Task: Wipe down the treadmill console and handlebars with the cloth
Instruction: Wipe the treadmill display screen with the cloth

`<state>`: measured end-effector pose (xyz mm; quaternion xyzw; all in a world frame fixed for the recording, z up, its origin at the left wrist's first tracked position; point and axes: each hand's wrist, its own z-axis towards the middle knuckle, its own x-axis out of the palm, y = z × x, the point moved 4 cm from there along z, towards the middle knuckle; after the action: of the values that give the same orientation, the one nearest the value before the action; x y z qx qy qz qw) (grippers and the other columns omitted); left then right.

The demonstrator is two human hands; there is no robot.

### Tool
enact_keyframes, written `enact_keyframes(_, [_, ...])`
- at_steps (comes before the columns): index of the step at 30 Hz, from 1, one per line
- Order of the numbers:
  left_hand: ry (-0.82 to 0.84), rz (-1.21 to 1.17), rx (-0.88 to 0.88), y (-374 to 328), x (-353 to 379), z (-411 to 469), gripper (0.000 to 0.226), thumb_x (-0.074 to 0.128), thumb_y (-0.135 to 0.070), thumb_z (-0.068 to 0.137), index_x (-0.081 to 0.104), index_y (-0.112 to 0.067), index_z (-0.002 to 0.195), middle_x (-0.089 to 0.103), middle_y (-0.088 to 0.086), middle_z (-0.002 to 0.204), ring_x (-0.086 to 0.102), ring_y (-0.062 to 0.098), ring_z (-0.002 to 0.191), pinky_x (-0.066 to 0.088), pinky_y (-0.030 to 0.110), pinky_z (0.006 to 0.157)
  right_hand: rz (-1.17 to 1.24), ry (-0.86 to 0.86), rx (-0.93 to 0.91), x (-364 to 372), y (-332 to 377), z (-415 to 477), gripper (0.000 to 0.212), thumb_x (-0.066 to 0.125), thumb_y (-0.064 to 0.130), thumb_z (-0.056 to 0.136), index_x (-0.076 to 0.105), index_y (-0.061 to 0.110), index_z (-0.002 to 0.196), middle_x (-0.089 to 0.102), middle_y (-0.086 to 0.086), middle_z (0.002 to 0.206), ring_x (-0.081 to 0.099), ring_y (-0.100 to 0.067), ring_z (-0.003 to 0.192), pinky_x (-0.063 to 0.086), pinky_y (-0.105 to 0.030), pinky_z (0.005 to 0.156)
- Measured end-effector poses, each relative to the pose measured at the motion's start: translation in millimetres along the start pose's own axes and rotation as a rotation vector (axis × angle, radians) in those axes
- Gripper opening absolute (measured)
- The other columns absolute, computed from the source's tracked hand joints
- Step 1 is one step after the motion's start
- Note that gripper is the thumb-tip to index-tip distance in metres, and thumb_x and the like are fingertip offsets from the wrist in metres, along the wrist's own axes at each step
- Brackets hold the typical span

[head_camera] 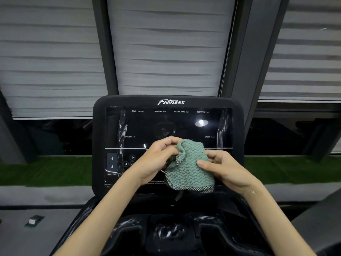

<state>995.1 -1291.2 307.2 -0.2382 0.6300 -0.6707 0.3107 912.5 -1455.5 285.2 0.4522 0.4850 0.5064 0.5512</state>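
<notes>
A green knitted cloth [190, 169] with a checked border hangs in front of the lower half of the black treadmill console [140, 126]. My left hand [156, 159] pinches its upper left corner. My right hand [223, 169] grips its right side, thumb across the front. The cloth is held in the air between both hands, folded at the top. The console screen is dark, with printed labels and clear protective film on it. The black handlebar and tray area [166, 231] lies below my forearms.
Grey pleated blinds [166, 52] and dark window frames fill the background behind the console. A strip of green turf [46, 170] runs along the floor. A small green and white object [34, 221] lies on the grey floor at the lower left.
</notes>
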Motion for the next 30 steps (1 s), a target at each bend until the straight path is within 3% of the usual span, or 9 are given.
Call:
enact_keyframes(3, [-0.042,0.028,0.010,3.8,-2.0,10.3,0.027,0.052,-0.003,0.093,0.064,-0.020,0.111,0.072,0.004,0.110,0.063,0.011,0.088,0.045,0.022,0.064,0.039,-0.035,-0.029,-4.6,2.4,1.0,0.036,0.069,0.013,0.084,0.064,0.006,0.119,0.068,-0.015,0.116,0.064,-0.029,0.110,0.053,-0.036,0.089])
enact_keyframes(8, [-0.044,0.264,0.123,10.5,5.0,35.6,0.017,0.062,-0.010,0.092,0.068,-0.022,0.102,0.072,-0.007,0.102,0.066,0.005,0.098,0.050,0.021,0.089,0.234,-0.102,0.020,-13.8,-2.6,4.9,0.035,0.054,0.009,0.093,0.054,0.008,0.128,0.065,-0.015,0.122,0.062,-0.030,0.114,0.050,-0.044,0.097])
enact_keyframes(11, [-0.094,0.525,0.267,6.0,6.3,56.2,0.018,0.058,-0.011,0.094,0.068,-0.023,0.103,0.069,-0.013,0.103,0.062,-0.003,0.098,0.047,0.015,0.088,0.297,-0.213,0.054,-30.2,-8.8,7.4,0.033,0.053,0.008,0.094,0.054,0.006,0.127,0.066,-0.015,0.120,0.063,-0.030,0.112,0.052,-0.044,0.094])
enact_keyframes(16, [-0.260,1.165,0.668,-2.8,-1.6,100.3,0.040,0.044,-0.025,0.097,0.056,-0.008,0.131,0.053,0.007,0.137,0.046,0.021,0.130,0.037,0.039,0.111,0.260,-0.392,0.071,-65.4,-11.8,5.7,0.025,0.049,0.011,0.098,0.062,0.005,0.118,0.070,-0.014,0.112,0.068,-0.028,0.103,0.054,-0.041,0.086])
enact_keyframes(19, [-0.266,1.423,0.661,-10.1,-4.1,130.5,0.054,0.036,-0.033,0.096,0.046,-0.007,0.142,0.040,0.013,0.150,0.036,0.029,0.139,0.030,0.047,0.115,0.200,-0.516,0.023,-86.7,-4.2,8.2,0.022,0.048,0.012,0.099,0.064,0.009,0.114,0.072,-0.010,0.107,0.070,-0.022,0.098,0.055,-0.036,0.081])
enact_keyframes(23, [-0.307,1.619,0.578,-15.4,-17.3,166.8,0.060,0.027,-0.039,0.098,0.031,-0.010,0.151,0.022,0.009,0.161,0.022,0.027,0.147,0.021,0.047,0.118,-0.113,-0.793,-0.137,-120.8,26.4,21.1,0.016,0.048,0.016,0.099,0.063,0.016,0.104,0.069,-0.002,0.100,0.067,-0.018,0.092,0.055,-0.020,0.061])
enact_keyframes(26, [-0.342,1.688,0.554,-7.7,-22.1,178.7,0.061,0.025,-0.041,0.100,0.025,-0.013,0.154,0.016,0.008,0.163,0.018,0.025,0.149,0.018,0.047,0.118,-0.567,-0.995,-0.330,-139.1,57.8,38.5,0.015,0.046,0.013,0.098,0.061,0.011,0.100,0.061,0.006,0.077,0.056,-0.006,0.069,0.040,-0.007,0.051])
enact_keyframes(28, [-0.363,1.702,0.575,-3.8,-22.1,180.2,0.060,0.023,-0.041,0.101,0.021,-0.014,0.155,0.015,0.007,0.163,0.016,0.025,0.150,0.016,0.047,0.118,-0.726,-0.977,-0.436,-141.1,69.4,58.1,0.023,0.046,0.008,0.097,0.061,0.012,0.113,0.061,0.004,0.077,0.052,-0.003,0.061,0.036,-0.010,0.053])
enact_keyframes(30, [-0.381,1.712,0.597,-3.2,-22.0,180.0,0.060,0.021,-0.042,0.102,0.020,-0.014,0.155,0.014,0.008,0.163,0.015,0.025,0.150,0.016,0.047,0.118,-0.897,-0.830,-0.448,-142.3,62.7,83.6,0.033,0.046,0.008,0.095,0.056,0.009,0.126,0.065,-0.008,0.105,0.062,-0.015,0.085,0.043,-0.018,0.073])
